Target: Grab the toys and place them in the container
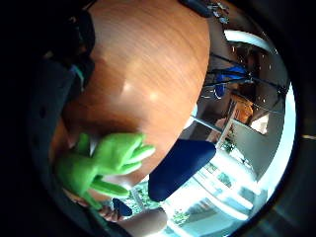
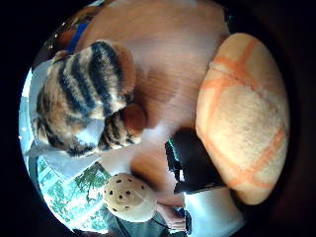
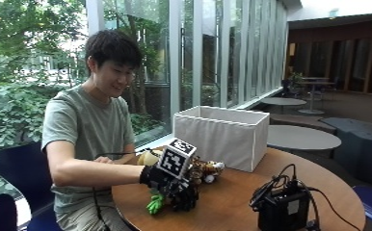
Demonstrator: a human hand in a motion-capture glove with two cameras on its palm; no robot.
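The person's black-gloved right hand [image 3: 166,185] is low over the round wooden tabletop [image 3: 237,202], just beside a bright green rubbery frog toy [image 3: 155,203]. I can't tell how the fingers are set. More plush toys [image 3: 202,172] sit near the white fabric container [image 3: 224,134]. Best to close around the frog's body, not a dangling leg.

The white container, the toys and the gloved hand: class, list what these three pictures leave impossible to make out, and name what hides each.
- Inside of the white container: outside view, its own front wall hides it.
- Fingers of the gloved right hand: outside view, the marker and the glove's bulk cover them, so no grip is readable.
- Green toy: outside view, mostly behind the hand; its shape is unclear.
- Toy pile: too small to count.
- Striped tiger toy: thumb-side palm view, blurred, cut off at the edge.
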